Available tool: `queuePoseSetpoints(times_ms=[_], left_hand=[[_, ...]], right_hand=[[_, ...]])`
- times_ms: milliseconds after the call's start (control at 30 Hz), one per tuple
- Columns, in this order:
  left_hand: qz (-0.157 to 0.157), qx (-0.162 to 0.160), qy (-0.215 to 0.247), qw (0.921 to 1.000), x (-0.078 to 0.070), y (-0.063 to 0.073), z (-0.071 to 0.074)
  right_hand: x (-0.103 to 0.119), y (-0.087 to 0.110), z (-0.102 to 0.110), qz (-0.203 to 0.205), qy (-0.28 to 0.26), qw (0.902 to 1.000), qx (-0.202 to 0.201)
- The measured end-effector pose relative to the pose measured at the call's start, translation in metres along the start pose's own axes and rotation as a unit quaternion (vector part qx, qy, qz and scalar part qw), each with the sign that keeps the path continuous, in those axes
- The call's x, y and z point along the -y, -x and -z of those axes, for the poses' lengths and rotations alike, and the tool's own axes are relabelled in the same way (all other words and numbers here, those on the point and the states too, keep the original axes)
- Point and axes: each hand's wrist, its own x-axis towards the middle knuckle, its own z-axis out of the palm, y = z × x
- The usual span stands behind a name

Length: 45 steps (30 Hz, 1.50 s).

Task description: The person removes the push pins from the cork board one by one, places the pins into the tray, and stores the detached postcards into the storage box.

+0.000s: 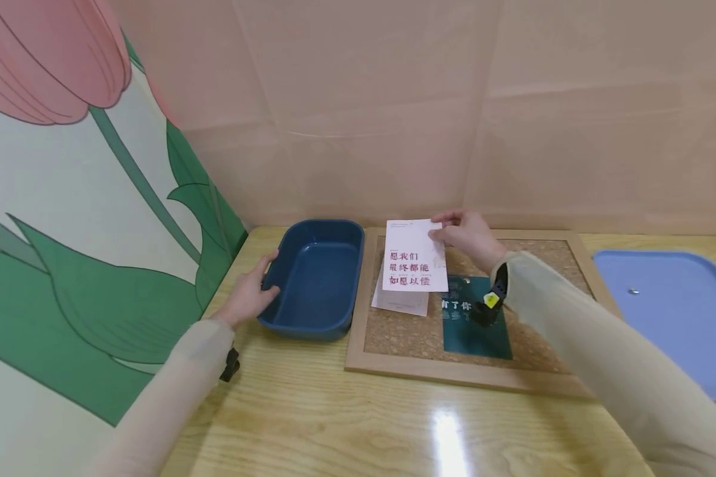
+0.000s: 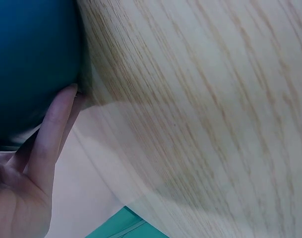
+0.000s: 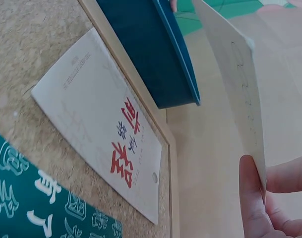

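Observation:
My right hand (image 1: 470, 238) pinches a white card (image 1: 414, 232) with red Chinese characters by its upper right corner, thumb on one face and fingers on the other. In the right wrist view this card (image 3: 240, 74) stands raised, nearly edge-on. Below it, a second white card (image 3: 86, 104) with red characters and a punched hole lies on the cork board (image 1: 396, 338), partly covered in the head view. Beside that is a dark green card (image 1: 477, 341) with pale characters. My left hand (image 1: 247, 295) grips the left side of a blue plastic bin (image 1: 310, 331), thumb at the rim, fingers along the outside (image 2: 54, 119).
A light blue tray (image 1: 674, 324) lies right of the board, with a small shiny metal piece (image 1: 633, 291) on it. Behind the wooden table (image 1: 286, 404) hangs a pinkish cloth (image 1: 364, 119). A panel with painted tulips (image 1: 113, 298) stands close on the left.

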Motion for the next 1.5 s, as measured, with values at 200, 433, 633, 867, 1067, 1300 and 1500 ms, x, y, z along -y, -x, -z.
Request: queuePoseSetpoints(times_ms=[200, 433, 633, 867, 1067, 1300, 1500], left_hand=[[0.002, -0.001, -0.007, 1.0, 0.0, 0.0, 0.0], [0.012, 0.006, -0.005, 0.9999, 0.0, -0.001, 0.0], [0.014, 0.005, -0.006, 0.9999, -0.001, -0.001, 0.0], [0.006, 0.001, -0.009, 0.9999, -0.001, 0.001, 0.002], [0.01, 0.0, -0.005, 0.9999, -0.001, 0.001, 0.003], [0.005, -0.001, -0.01, 0.9999, -0.001, 0.001, 0.001], [0.007, -0.004, -0.008, 0.9999, -0.001, 0.0, 0.001]], right_hand=[[0.006, -0.003, -0.008, 0.004, -0.008, 0.9999, 0.005], [0.014, -0.005, -0.019, 0.025, -0.01, 0.9996, 0.011], [0.019, -0.008, -0.03, 0.027, -0.017, 0.9994, 0.011], [0.024, -0.008, -0.047, 0.013, -0.023, 0.9992, 0.03], [0.028, -0.006, -0.058, 0.02, -0.023, 0.9984, 0.047], [0.031, -0.003, -0.068, 0.022, -0.018, 0.9978, 0.059], [0.037, -0.002, -0.077, 0.031, -0.008, 0.9978, 0.058]])
